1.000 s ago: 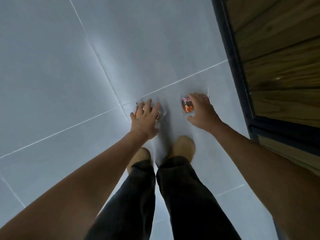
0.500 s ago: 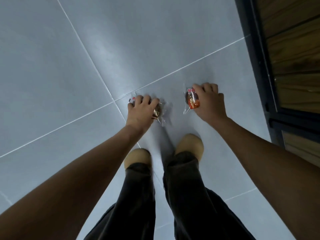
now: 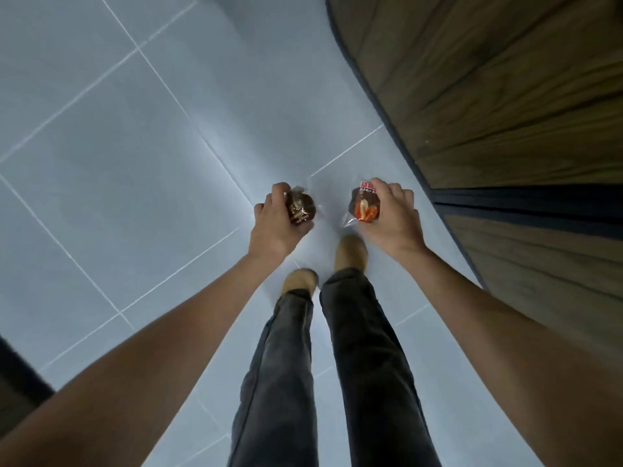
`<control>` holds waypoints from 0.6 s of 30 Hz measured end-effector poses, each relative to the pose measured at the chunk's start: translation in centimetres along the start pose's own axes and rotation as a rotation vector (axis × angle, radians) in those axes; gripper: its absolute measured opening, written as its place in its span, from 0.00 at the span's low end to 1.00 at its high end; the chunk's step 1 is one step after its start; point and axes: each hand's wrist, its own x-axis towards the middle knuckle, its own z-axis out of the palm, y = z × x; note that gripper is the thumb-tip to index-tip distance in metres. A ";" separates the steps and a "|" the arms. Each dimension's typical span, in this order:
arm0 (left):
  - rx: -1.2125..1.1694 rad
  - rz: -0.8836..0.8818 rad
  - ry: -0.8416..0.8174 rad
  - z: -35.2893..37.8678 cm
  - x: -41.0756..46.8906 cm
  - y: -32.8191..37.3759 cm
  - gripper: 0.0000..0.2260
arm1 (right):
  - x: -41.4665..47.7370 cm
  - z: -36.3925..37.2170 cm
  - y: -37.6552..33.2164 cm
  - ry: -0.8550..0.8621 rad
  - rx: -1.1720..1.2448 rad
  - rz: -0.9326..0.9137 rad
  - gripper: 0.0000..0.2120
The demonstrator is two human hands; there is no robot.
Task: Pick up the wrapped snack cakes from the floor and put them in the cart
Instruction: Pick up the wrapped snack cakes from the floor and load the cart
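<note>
My left hand point(image 3: 274, 224) grips a dark brown snack cake in clear wrap point(image 3: 301, 207), fingers curled round it, lifted off the grey tiled floor point(image 3: 135, 163). My right hand point(image 3: 391, 214) holds a second wrapped snack cake point(image 3: 364, 204) with a red label and orange print; its clear wrapper end sticks out below. Both cakes hang above my feet. No cart is in view.
A wooden panelled wall with a dark frame point(image 3: 505, 112) runs along the right side, close to my right arm. My dark trousers and tan shoes point(image 3: 350, 252) stand below the hands. A dark object point(image 3: 17, 382) sits at the left edge.
Both hands have closed round the cakes and lifted them off the floor. The view has risen and tilted, bringing more of the wooden wall into sight.
</note>
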 end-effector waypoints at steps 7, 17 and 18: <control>-0.039 0.150 0.003 -9.7 -9.2 8.6 0.28 | -10.8 -12.0 -4.0 0.152 0.188 0.162 0.36; 0.059 0.523 -0.276 -13.9 -20.6 23.8 0.25 | -29.7 -26.1 -2.3 0.456 0.557 0.302 0.35; 0.075 0.573 -0.314 -13.5 -22.0 25.2 0.24 | -31.8 -26.9 -1.9 0.472 0.584 0.313 0.35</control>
